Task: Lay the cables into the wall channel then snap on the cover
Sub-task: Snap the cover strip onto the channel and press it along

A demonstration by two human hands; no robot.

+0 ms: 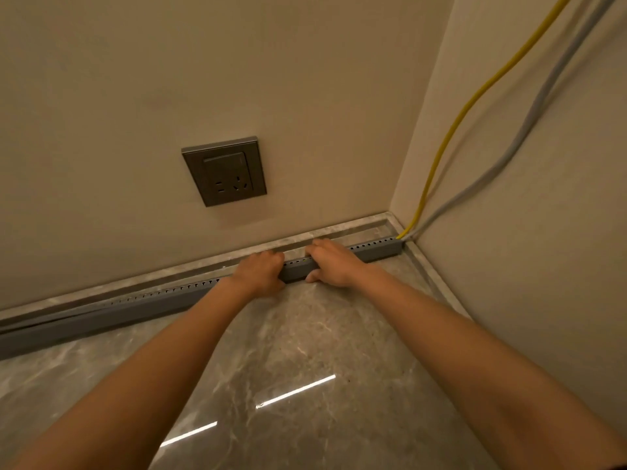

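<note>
step: closing channel (376, 252) | left hand (261, 271) and right hand (330, 264) both grip it, below-right of socket (224, 171) | cables (421, 201) enter its end, far right of socket | I'd squeeze evenly, then work leftward

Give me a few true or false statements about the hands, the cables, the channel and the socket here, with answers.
1. The left hand and the right hand both grip the channel. True.
2. The yellow cable enters the channel at its left end. False: it enters at the right end, in the corner.
3. The socket sits on the wall above the channel. True.
4. A plug is in the socket. False: nothing is plugged in.
5. The gray cable comes down beside the yellow cable to the same corner. True.
</note>
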